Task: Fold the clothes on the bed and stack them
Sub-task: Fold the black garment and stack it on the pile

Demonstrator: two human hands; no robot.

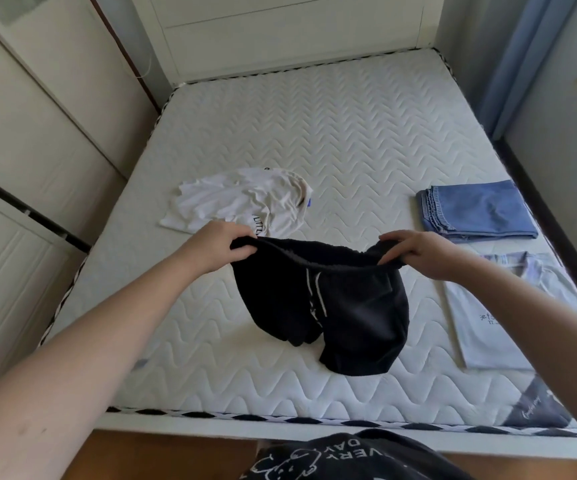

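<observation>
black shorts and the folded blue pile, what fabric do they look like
The black drawstring shorts, held at the waistband by the left hand and right hand, look like soft matte knit, probably cotton jersey: limp drape, gathered elastic waist. The folded blue garment looks like denim: faded wash, stitched hems.

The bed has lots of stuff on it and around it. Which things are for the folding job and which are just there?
For the job: black shorts, held by left hand and right hand; crumpled white T-shirt; folded jeans; folded pale T-shirt; mattress.

Just there: wardrobe doors; blue curtain; headboard.
</observation>
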